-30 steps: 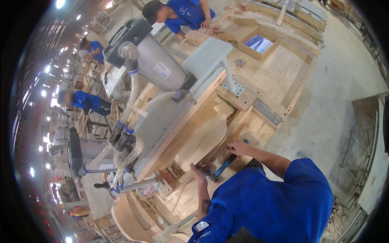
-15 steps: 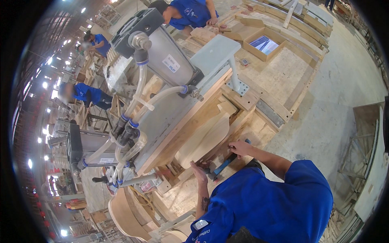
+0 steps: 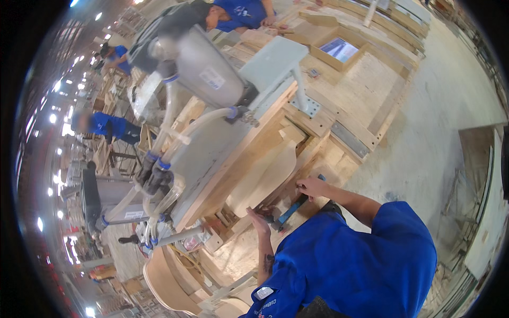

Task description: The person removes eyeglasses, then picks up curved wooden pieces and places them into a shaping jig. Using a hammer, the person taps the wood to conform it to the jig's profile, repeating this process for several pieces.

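Note:
A curved pale wooden panel (image 3: 268, 172) lies in the wooden jig under the press. My left hand (image 3: 258, 220) is open, its fingers stretched out at the panel's near lower end; they seem to touch it. My right hand (image 3: 312, 188) is closed, fingers bent together at the jig's near edge. Whatever it pinches is hidden or too small to name. Between my hands and my body lies a blue-handled tool (image 3: 290, 212) with a dark head, partly covered by my right hand.
Grey pneumatic cylinders (image 3: 209, 66) with clear hoses stand over the press at left. A metal bracket (image 3: 303, 106) and an open cardboard box (image 3: 339, 53) are beyond. Curved wooden pieces (image 3: 167, 281) lie lower left. A co-worker (image 3: 241, 13) leans over the bench's far end.
The whole view has shifted slightly, with the press and bench appearing a little up and left. My hands keep nearly the same places at the panel and jig edge.

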{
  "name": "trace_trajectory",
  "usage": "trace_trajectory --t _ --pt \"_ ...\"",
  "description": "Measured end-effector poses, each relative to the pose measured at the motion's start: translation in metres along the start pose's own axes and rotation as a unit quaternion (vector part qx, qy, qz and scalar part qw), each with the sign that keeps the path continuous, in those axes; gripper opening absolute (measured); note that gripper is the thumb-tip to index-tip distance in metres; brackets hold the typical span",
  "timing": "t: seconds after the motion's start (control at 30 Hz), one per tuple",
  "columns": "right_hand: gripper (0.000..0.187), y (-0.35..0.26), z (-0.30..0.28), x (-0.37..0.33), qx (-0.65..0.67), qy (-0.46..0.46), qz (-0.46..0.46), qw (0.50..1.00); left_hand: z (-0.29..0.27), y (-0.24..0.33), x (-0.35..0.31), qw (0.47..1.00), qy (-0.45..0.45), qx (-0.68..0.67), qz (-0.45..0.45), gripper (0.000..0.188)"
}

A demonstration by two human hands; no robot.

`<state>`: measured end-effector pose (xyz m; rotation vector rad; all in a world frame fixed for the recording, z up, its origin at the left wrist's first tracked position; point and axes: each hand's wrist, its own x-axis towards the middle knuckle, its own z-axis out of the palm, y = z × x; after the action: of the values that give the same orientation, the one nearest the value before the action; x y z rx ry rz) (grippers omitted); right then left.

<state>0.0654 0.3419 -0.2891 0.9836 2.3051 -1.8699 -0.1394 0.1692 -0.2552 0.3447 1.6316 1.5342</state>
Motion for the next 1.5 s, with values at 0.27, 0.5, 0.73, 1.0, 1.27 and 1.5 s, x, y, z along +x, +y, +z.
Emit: trace_trajectory --t 0.27,0.5,0.73,1.0,1.27,1.5 --pt "0.022 0.004 -0.002 0.001 0.006 -0.019 0.019 1.000 -0.001 -0.013 0.008 0.997 0.078 0.021 0.016 0.077" --pt "0.021 0.005 -0.002 0.000 -0.004 -0.006 0.005 1.000 -0.001 -0.007 0.005 0.997 0.033 0.064 0.022 0.076" --pt "0.024 0.001 0.000 0.001 -0.020 -0.018 -0.001 1.000 0.005 0.003 -0.003 0.995 0.056 0.072 0.042 0.076" --pt "0.025 0.000 -0.004 -0.002 -0.015 -0.006 0.011 1.000 0.018 0.008 -0.008 0.992 0.090 0.084 0.030 0.075" --pt "0.024 -0.002 -0.004 -0.002 -0.011 -0.006 -0.003 1.000 0.005 -0.004 0.002 0.992 0.106 0.055 0.045 0.065" --pt "0.022 0.003 -0.007 -0.004 0.000 -0.005 0.009 1.000 0.022 0.000 -0.004 0.995 0.091 0.030 0.027 0.058"
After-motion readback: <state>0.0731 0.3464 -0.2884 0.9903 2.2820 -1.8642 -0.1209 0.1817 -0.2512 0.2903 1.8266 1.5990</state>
